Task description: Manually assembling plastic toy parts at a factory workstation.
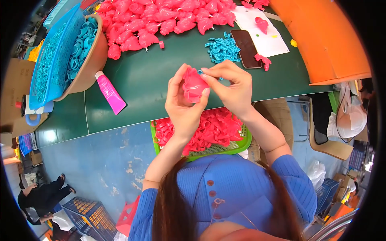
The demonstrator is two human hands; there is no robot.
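Note:
My left hand (183, 106) is closed around a glossy pink molded plastic piece (194, 85), held up over the table's near edge. Against the upper right of that piece, the thumb and forefinger of my right hand (231, 86) pinch a small blue plastic part (200, 72), mostly hidden by the fingertips. Beyond my right hand lies a loose pile of small blue plastic parts (223, 49). Under my wrists, a green basket (197, 154) holds many pink plastic pieces (213, 130).
Pink molded figures (161, 20) heap across the green table's (136, 80) far side. At left stand a brown basin (100, 40), a blue basket (34, 86) and a pink tube (110, 93). A phone (246, 48), white paper (267, 36) and orange bin (325, 40) are at right.

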